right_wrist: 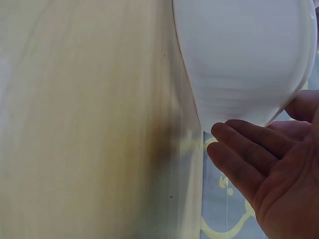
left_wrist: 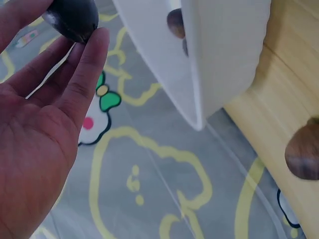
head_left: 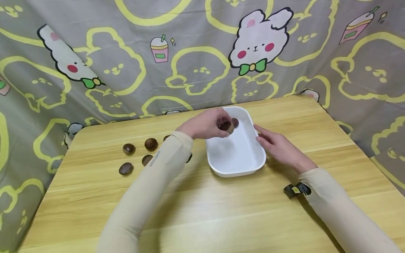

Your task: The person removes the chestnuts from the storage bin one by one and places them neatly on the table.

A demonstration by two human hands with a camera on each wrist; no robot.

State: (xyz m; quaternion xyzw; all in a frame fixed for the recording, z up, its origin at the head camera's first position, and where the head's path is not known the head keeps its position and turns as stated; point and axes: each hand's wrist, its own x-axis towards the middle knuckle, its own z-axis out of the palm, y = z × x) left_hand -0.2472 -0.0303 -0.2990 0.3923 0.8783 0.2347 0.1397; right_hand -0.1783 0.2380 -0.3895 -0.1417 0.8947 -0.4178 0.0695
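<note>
My left hand [head_left: 207,123] pinches a dark brown chestnut [head_left: 226,127] in its fingertips, over the far left part of a white rectangular dish [head_left: 234,158]. Inside the dish, near its far end, lies another chestnut [head_left: 235,122]; the left wrist view shows a chestnut [left_wrist: 175,23] there with part of one more beside it. With fingers fairly straight, my right hand [head_left: 281,147] touches the dish's right side. In the right wrist view its fingertips [right_wrist: 222,130] meet the outer wall and the thumb is by the rim.
Several loose chestnuts [head_left: 151,144] lie on the wooden table [head_left: 202,218] left of the dish, one partly hidden by the left sleeve [head_left: 155,175]. A patterned grey curtain [head_left: 196,31] hangs along the table's back and sides. A black wrist strap [head_left: 297,190] sits at the right cuff.
</note>
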